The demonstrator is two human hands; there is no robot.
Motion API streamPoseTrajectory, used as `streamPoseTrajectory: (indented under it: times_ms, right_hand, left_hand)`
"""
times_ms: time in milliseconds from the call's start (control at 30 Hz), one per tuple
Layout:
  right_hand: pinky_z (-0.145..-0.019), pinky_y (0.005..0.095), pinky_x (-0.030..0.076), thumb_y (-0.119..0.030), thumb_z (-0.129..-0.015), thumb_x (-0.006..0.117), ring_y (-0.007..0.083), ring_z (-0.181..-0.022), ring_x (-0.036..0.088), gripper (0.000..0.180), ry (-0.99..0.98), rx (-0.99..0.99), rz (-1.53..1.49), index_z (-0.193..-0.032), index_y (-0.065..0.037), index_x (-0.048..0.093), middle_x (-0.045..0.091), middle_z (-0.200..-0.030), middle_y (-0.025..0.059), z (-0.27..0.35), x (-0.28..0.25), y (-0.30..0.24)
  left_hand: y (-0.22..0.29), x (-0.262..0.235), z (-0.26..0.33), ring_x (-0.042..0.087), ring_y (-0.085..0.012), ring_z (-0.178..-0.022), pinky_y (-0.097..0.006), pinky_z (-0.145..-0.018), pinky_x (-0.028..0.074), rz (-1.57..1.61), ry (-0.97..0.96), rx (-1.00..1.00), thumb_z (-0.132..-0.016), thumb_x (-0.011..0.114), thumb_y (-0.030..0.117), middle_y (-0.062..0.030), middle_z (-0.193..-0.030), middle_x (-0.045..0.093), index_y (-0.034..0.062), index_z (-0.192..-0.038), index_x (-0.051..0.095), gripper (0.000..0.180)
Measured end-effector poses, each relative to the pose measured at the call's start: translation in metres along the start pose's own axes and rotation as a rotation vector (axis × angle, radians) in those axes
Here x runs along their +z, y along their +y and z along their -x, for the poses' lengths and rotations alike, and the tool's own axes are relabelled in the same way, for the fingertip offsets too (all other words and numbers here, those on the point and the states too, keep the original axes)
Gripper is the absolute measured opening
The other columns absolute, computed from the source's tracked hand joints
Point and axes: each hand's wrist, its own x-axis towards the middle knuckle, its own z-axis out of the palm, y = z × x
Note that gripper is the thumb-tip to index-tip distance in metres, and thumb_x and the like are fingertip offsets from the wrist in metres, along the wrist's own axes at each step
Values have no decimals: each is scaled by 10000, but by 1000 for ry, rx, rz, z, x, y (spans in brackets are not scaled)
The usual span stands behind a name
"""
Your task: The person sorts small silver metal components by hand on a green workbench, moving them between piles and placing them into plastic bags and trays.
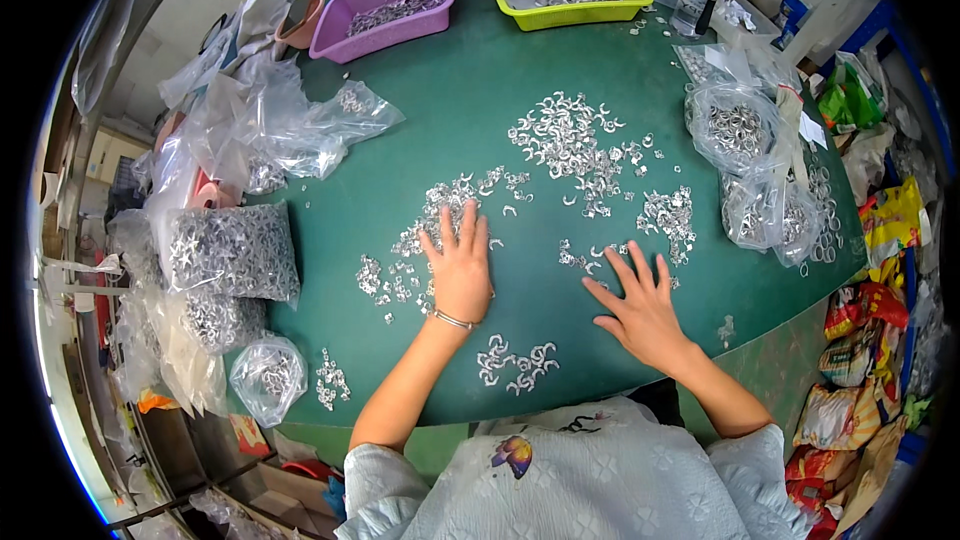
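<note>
My left hand [460, 275] lies over the edge of a spread of small silvery metal pieces [435, 215], its fingers stretched and apart. My right hand [637, 310] is spread too, its fingertips at a few metal pieces [577, 258] right of the middle. Neither hand shows anything gripped; what lies under the palms is hidden. Between my forearms, near the front edge, is a small cluster of crescent-shaped metal pieces [518, 364]. A larger heap of crescents [562, 135] lies farther off, and a pile of small pieces [668, 220] sits beyond my right fingers.
A purple basin [330, 38] and a yellow-green basin [575, 16] of metal parts stand at the back of the green table [480, 80]. Clear bags of parts [235, 250] crowd the left side. More filled bags [742, 125] and a dark-lidded jar [697, 0] stand right.
</note>
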Motion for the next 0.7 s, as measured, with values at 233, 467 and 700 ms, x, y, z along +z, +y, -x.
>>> streamPoseTrajectory:
  times_ms: [233,467,700]
  right_hand:
    - [-1072,622,185,-224,-820,686,393,-1390,244,451,235,235,90,-1241,-90,599,360,-1455,165,11,-8,25]
    - [-1094,631,166,-437,-848,621,350,-1427,198,713,-39,-25,150,-1377,1,430,326,-1488,158,-17,11,-5]
    - [-1089,652,153,-418,-848,634,368,-1425,191,718,2,-9,62,-1377,17,420,303,-1496,176,-26,6,-12]
  left_hand:
    - [56,-23,-2,289,-317,-1404,-617,-1090,238,394,-131,485,-783,527,-20,-107,-1520,313,43,-1379,431,607]
    - [31,4,13,311,-296,-1391,-586,-1097,240,99,-92,335,-842,525,145,-136,-1493,352,9,-1367,438,550]
    - [19,-1,-27,355,-317,-1356,-596,-1095,232,84,41,125,-909,538,154,-133,-1450,402,19,-1315,495,431]
